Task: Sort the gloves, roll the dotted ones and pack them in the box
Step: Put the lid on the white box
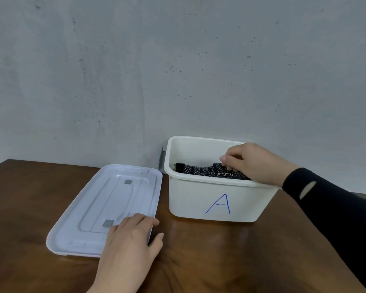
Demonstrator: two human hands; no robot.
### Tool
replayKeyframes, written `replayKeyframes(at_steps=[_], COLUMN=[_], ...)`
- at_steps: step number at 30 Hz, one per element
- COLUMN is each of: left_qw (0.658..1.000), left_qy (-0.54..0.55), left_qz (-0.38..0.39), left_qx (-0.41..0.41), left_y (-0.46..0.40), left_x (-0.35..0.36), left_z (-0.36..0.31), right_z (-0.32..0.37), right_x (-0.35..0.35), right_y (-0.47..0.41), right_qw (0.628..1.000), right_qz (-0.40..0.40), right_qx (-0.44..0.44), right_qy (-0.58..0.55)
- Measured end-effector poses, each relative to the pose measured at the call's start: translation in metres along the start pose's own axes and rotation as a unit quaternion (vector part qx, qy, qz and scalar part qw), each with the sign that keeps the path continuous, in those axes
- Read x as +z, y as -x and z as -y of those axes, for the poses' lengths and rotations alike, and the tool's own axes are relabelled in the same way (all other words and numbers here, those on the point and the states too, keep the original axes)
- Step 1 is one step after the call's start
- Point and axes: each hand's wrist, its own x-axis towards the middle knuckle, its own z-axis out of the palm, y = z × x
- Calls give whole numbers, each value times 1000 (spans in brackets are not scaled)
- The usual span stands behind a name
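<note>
A white plastic box (pixel 199 199) marked with a blue letter A stands on the brown table against the wall. Inside it lies a black glove with white dots (pixel 201 170), rolled and stretched along the box. My right hand (pixel 254 162) reaches over the box's right rim, its fingertips curled down onto the dotted glove. The box's white lid (pixel 106 208) lies upside down on the table to the left. My left hand (pixel 133 244) rests flat on the lid's near right corner, thumb over its edge.
The wooden table (pixel 220 261) runs to a grey concrete wall (pixel 135 70) right behind the box. A small grey metal bracket (pixel 161 158) sticks out at the box's far left corner. My black sleeve (pixel 336 212) crosses the right side.
</note>
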Motion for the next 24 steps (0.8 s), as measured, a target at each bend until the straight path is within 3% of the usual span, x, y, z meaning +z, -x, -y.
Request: replayKeyframes(at_steps=[5,11,17,24], left_qw=[1000,999,998,999], left_qy=[24,7,-8,8], left_qz=[10,48,66,19], left_qx=[12,25,13,44], left_y=[3,17,38,49], left_x=[-11,-31,-46,-51], left_z=[-2,16,49,51], right_z=[22,23,34,62], right_x=[1,22,18,14], right_y=[41,72,106,176], right_qw=[999,991,992,993], right_qz=[24,-38,-65,-83], right_qx=[-1,-5,-15,-21], right_qy=[-27,127,103,78])
